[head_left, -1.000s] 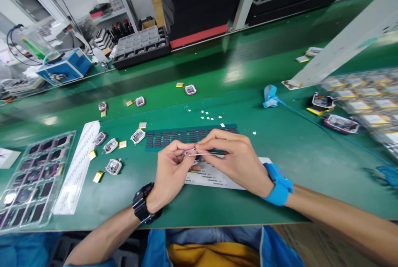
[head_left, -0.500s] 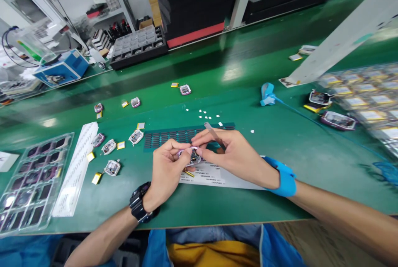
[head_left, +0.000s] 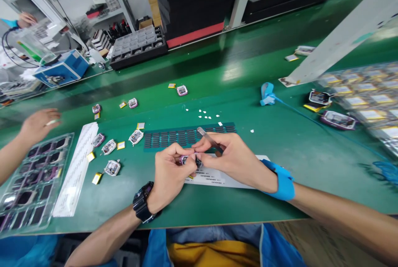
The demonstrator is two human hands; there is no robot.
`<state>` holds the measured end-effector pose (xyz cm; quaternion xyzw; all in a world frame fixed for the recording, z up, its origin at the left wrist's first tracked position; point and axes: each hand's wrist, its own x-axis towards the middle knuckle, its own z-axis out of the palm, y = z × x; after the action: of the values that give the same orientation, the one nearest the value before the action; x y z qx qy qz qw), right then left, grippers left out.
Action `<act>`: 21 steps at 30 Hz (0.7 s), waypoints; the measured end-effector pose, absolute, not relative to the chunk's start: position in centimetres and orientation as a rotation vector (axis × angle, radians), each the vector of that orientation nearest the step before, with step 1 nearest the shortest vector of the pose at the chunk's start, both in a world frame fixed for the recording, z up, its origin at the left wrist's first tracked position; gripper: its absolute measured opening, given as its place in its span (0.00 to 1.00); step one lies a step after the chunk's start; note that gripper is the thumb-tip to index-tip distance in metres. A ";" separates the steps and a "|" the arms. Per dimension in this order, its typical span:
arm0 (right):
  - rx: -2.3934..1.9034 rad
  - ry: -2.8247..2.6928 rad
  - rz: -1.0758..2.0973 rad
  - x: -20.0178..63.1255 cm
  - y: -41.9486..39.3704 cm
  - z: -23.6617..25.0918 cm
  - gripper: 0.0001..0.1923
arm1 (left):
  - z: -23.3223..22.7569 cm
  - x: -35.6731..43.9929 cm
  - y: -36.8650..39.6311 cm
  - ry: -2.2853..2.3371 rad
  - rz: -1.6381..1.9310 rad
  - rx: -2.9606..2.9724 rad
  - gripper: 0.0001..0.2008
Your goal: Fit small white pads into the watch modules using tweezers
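Observation:
My left hand (head_left: 172, 165) is closed around the left side of a small open watch case (head_left: 196, 160) with a purple rim and a circuit board inside. The thumb and fingertips of my right hand (head_left: 231, 157) pinch its right side. Metal tweezers (head_left: 209, 138) lie across my right hand, held under its curled fingers. Beneath the case, a sliver of yellow battery (head_left: 190, 177) shows. My hands cover much of the case. Below them lies a white printed sheet (head_left: 214, 175), and just behind is a dark green strip of small black pads (head_left: 168, 136).
Several open cases with batteries lie left, near a white strip (head_left: 74, 167) and a clear tray (head_left: 46, 188). A co-worker's hand (head_left: 40, 124) hovers above that tray. White bits (head_left: 205, 114) dot the mat. A slanted post (head_left: 338, 30) and battery trays (head_left: 370, 97) stand right.
My hands have shifted slightly and the case is tilted, showing less of its board. A co-worker's hand has come in at the left. The cases along the back have slid slightly left.

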<state>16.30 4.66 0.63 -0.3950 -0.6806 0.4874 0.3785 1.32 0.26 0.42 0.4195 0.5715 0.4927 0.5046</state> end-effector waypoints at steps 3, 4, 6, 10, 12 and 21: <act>-1.050 -1.735 1.234 16.1 4.7 0.3 0.04 | 0.4 1.3 0.5 1.378 1.163 0.993 0.07; -1.064 -1.734 1.258 16.2 4.8 0.2 0.03 | 0.4 1.2 0.7 1.368 1.150 0.971 0.07; -1.071 -1.757 1.318 16.4 5.5 0.1 0.05 | 0.6 1.1 1.2 1.338 1.119 0.896 0.07; -1.061 -1.985 1.194 17.0 8.5 0.6 0.14 | 1.2 0.7 2.0 1.275 1.067 0.742 0.12; -1.130 -2.211 0.945 16.3 10.7 1.1 0.15 | 1.5 0.6 2.1 1.244 1.058 0.702 0.13; -1.044 -2.662 0.409 -0.1 21.5 0.8 0.19 | 0.5 -0.1 2.2 1.159 0.989 0.709 0.10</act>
<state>-0.12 21.45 0.85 -0.3585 -0.9142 0.1406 0.1260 -0.12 2.21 0.55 0.3144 0.5137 0.4383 0.6672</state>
